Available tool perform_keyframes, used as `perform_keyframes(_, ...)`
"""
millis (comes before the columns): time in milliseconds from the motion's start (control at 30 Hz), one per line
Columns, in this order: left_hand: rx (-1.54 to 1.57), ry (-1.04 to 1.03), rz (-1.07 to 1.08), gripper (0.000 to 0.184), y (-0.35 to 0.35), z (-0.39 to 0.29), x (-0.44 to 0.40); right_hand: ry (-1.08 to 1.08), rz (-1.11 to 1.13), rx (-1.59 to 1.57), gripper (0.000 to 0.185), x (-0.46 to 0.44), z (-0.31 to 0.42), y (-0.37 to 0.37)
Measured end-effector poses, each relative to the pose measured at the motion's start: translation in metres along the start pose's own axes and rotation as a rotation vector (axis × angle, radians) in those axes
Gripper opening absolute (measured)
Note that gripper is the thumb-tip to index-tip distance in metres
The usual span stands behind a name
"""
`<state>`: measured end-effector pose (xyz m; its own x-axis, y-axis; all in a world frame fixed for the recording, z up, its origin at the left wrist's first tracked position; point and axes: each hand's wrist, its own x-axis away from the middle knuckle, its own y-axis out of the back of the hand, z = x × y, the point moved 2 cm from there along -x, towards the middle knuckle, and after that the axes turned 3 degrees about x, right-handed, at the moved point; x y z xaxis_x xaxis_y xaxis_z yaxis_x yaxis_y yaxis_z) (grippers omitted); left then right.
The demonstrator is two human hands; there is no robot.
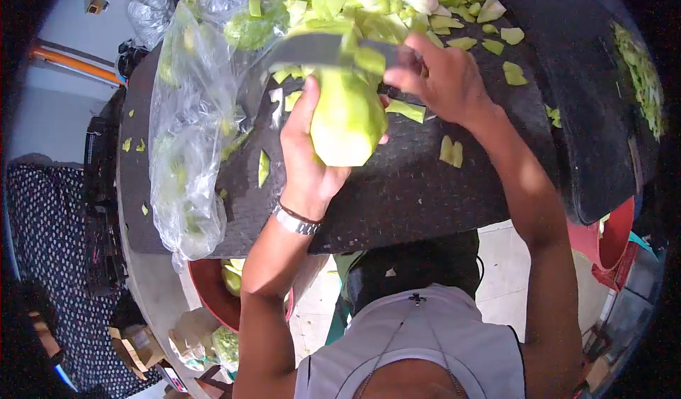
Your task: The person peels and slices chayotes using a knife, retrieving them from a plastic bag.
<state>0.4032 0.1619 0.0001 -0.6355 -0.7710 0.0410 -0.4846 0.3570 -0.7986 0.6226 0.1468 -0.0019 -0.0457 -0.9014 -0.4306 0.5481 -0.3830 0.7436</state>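
Observation:
My left hand is wrapped round a large pale-green peeled fruit from below; its exact kind I cannot make out. The fruit's near end is cut flat and looks almost white. In my right hand is the handle of a broad knife, blurred by motion. Its blade lies across the far end of the fruit, with a green piece of peel against it. Just beyond the blade, a heap of green peelings and cut pieces covers the far part of the dark table.
A clear plastic bag with green produce lies on the left of the table. Loose peel scraps are scattered about. Below the table's near edge stands a red tub with green pieces in it; another red tub is at the right.

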Motion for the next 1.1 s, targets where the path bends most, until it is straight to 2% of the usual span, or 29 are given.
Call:
perform_keyframes(67,-0.006,0.013,0.017,0.058,-0.001,-0.001,0.000,-0.142,-0.024,0.089,0.053,-0.009,-0.013,0.002)
perform_keyframes(100,-0.012,0.008,0.050,0.060,0.000,-0.002,-0.002,-0.236,-0.004,0.075,0.058,-0.012,-0.016,0.007)
perform_keyframes(200,-0.035,-0.050,-0.208,0.060,0.000,-0.006,-0.007,-0.368,0.036,-0.041,0.059,-0.008,-0.005,0.013)
perform_keyframes(333,0.054,-0.005,-0.281,0.058,0.023,-0.004,-0.015,-0.426,0.192,-0.152,0.058,0.013,0.021,0.006)
perform_keyframes(400,0.083,0.044,-0.276,0.055,0.021,-0.004,-0.010,-0.210,0.219,-0.131,0.047,0.021,0.043,0.005)
perform_keyframes(433,0.117,0.018,-0.239,0.054,0.020,-0.004,-0.013,-0.068,0.237,-0.149,0.046,0.026,0.050,0.005)
perform_keyframes(467,0.004,-0.055,-0.227,0.051,0.016,-0.004,-0.011,0.072,0.254,-0.168,0.045,0.030,0.057,0.004)
perform_keyframes(600,0.124,0.051,-0.185,0.046,0.015,-0.005,-0.011,0.228,0.156,-0.119,0.055,0.038,0.066,-0.002)
perform_keyframes(900,0.113,-0.047,-0.234,0.044,0.017,-0.006,-0.011,0.259,0.111,-0.071,0.054,0.033,0.056,-0.010)
perform_keyframes(1033,0.141,-0.104,-0.246,0.043,0.021,-0.006,-0.014,0.138,0.185,-0.018,0.052,0.027,0.043,-0.008)
perform_keyframes(1100,0.161,-0.113,-0.236,0.043,0.019,-0.007,-0.013,0.156,0.171,-0.046,0.051,0.029,0.051,-0.008)
